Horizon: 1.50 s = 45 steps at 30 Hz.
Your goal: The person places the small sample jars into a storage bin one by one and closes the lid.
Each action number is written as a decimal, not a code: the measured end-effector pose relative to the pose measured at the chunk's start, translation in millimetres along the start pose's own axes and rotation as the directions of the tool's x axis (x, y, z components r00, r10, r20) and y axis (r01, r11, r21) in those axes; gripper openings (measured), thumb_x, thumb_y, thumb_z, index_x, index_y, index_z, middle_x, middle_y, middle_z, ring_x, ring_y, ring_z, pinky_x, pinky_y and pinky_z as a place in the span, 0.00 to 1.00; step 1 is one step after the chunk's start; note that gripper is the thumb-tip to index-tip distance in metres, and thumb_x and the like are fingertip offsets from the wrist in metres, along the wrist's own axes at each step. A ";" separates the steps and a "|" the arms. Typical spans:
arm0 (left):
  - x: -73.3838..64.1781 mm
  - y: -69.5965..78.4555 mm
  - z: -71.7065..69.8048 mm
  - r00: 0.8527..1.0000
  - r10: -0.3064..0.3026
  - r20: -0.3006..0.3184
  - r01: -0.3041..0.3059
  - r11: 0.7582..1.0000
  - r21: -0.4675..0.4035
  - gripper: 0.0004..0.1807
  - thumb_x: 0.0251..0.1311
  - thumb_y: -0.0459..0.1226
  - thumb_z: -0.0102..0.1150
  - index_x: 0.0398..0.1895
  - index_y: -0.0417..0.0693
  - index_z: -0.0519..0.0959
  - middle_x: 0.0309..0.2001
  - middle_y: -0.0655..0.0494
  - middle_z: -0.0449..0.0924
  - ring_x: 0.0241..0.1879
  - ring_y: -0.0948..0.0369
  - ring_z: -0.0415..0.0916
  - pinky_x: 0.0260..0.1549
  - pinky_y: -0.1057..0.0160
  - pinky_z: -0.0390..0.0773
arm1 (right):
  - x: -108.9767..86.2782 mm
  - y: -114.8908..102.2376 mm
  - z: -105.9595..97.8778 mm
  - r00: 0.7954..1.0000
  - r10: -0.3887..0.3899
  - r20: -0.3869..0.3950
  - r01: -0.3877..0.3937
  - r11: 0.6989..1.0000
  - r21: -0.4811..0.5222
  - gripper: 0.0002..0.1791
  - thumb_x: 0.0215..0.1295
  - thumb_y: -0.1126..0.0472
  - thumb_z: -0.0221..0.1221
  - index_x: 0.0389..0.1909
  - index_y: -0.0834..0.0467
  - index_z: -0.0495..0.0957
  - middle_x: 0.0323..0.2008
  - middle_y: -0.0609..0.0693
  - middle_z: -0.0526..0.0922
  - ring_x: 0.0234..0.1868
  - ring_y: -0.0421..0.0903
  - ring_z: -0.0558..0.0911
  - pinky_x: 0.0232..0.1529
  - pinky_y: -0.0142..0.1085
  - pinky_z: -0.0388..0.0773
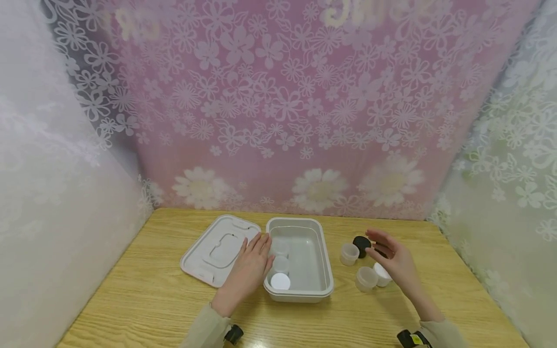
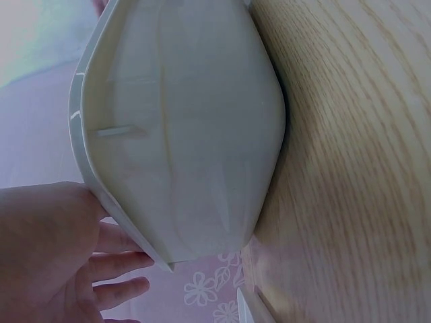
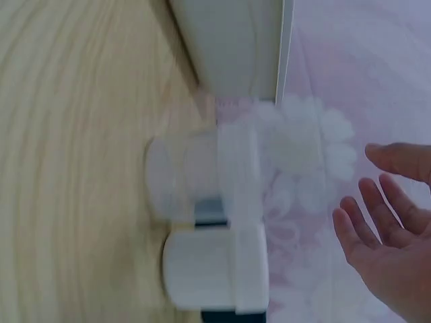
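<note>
A pale plastic box (image 1: 324,261) stands on the table with a white-lidded jar (image 1: 280,281) and translucent jars (image 1: 281,264) along its left side. My left hand (image 1: 250,266) rests on the box's left rim, fingers extended; the left wrist view shows them at the rim (image 2: 77,128). Above a group of small jars hovers my right hand (image 1: 398,266), fingers loosely bent and holding nothing. Beneath and beside it stand two translucent jars (image 1: 366,279), a white jar (image 3: 209,269) and a black jar (image 1: 361,246). Another dark item shows partly behind the right fingers.
A pale lid (image 1: 222,246) lies flat left of the box, partly behind the left hand. The wooden table (image 1: 139,290) ends at a pink floral curtain (image 1: 278,121) at the back. Pale curtains hang on both sides.
</note>
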<state>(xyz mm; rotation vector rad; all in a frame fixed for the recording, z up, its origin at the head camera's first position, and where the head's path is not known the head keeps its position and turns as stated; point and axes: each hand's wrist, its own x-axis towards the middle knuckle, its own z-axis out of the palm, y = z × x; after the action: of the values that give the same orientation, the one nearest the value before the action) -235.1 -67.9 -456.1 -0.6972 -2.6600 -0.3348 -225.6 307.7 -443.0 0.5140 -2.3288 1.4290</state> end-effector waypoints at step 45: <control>0.2 -0.6 0.1 1.000 0.005 0.000 -0.005 1.000 -0.003 0.27 0.74 0.42 0.54 0.69 0.35 0.72 0.69 0.42 0.71 0.72 0.45 0.64 0.68 0.38 0.64 | -13.9 17.5 -47.6 0.917 0.372 0.142 -0.330 0.909 -0.253 0.36 0.65 0.58 0.69 0.68 0.71 0.67 0.64 0.75 0.70 0.58 0.73 0.77 0.44 0.42 0.86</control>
<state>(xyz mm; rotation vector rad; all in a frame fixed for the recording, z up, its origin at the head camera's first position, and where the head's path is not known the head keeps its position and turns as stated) -235.6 -68.3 -456.2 -0.7047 -2.6581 -0.3369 -216.5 359.6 -442.9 0.1712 -2.8055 1.2802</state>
